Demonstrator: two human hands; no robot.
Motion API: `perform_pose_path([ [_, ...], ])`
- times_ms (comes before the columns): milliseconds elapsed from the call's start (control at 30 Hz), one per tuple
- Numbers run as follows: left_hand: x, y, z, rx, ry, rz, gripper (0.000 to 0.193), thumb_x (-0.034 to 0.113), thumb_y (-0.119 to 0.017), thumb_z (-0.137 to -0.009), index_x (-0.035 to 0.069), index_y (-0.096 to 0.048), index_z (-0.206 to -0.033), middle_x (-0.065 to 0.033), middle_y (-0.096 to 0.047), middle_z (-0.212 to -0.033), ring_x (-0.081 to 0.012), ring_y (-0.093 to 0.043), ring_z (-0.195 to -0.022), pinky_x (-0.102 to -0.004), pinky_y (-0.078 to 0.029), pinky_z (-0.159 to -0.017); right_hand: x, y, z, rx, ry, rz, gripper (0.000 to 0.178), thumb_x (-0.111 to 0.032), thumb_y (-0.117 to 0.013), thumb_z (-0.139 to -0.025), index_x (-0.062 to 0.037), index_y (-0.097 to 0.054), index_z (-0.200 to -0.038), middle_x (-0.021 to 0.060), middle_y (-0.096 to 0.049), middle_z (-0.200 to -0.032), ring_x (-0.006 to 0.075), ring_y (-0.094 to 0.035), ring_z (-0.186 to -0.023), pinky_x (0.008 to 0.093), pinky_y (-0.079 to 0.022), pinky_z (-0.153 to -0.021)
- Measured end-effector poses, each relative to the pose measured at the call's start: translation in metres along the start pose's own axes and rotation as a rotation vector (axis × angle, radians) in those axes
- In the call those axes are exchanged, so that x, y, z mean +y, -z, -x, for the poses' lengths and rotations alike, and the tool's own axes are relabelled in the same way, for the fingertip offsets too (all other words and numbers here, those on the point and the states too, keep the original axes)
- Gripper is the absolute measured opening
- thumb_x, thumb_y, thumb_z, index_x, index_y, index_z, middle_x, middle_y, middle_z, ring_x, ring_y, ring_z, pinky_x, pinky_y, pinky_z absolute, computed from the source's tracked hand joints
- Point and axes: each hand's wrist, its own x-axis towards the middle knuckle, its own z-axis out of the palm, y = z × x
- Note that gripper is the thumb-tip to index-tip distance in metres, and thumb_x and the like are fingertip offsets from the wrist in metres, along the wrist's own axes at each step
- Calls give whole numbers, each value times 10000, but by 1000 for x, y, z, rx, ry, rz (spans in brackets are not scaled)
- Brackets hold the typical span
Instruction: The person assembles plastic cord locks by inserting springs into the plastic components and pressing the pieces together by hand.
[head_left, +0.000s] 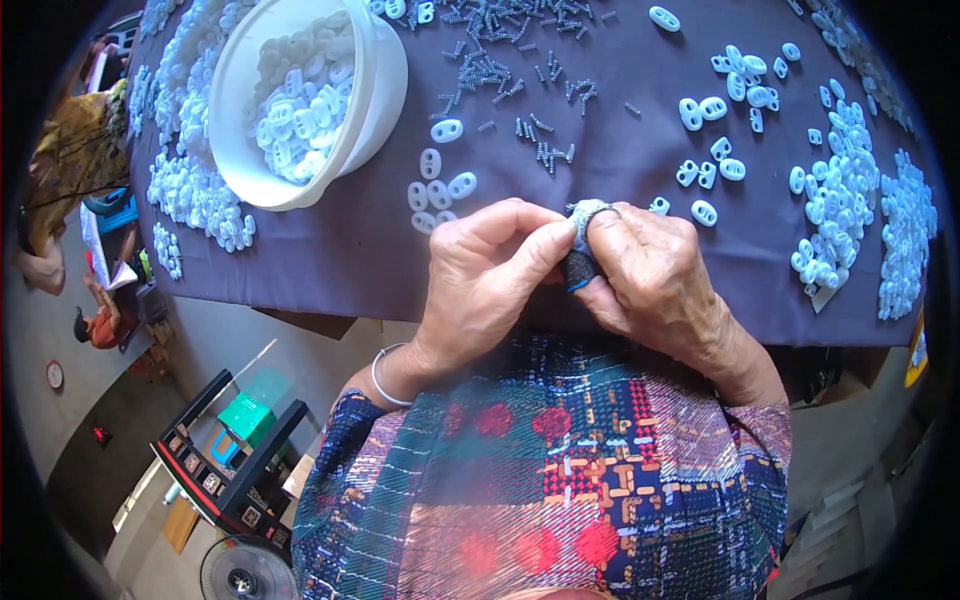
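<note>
Head view: left hand (485,270) and right hand (655,270) meeting over dark purple cloth (325,265), fingers pinching narrowly; cannot tell what they're holding. White oval two-holed plastic piece (704,213) lying just beyond right hand, long axis slanting far-left to near-right, looking smooth, round-ended.

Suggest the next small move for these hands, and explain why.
Perhaps ease the left hand back to check the work: it meets the right hand at the fingertips, obscuring anything held between them, while springs and white two-holed pieces lie beyond.
</note>
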Motion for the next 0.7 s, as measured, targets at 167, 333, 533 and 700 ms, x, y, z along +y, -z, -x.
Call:
perform_pose_path([
  [167,0,-4,0,22,-10,4,121,70,-606,-876,-40,-643,-907,-17,-627,-779,-46,-556,-701,-188,-468,-612,1,-1,1,20,26,7,266,-38,-644,-625,47,-502,-833,158,-520,-691,319,-563,-602,381,-463,-530],
  [333,-2,-5,0,31,-5,29,105,59,-608,-872,-38,-643,-895,-12,-620,-764,-48,-549,-687,-190,-461,-607,1,-5,3,31,32,22,268,-46,-643,-628,50,-506,-837,154,-518,-689,314,-559,-597,380,-461,-521],
  [533,-2,-7,-5,28,-37,24,86,35,-611,-862,-40,-644,-887,-15,-611,-761,-53,-547,-689,-193,-455,-607,1,-2,1,71,52,85,271,-101,-662,-614,26,-489,-778,125,-496,-655,269,-566,-577,345,-472,-503],
  [700,-5,-8,-7,25,-86,21,85,25,-608,-860,-48,-640,-891,-27,-612,-782,-57,-549,-705,-193,-453,-616,1,0,3,47,17,71,330,-50,-647,-626,85,-527,-903,169,-548,-721,314,-579,-611,374,-469,-524],
])
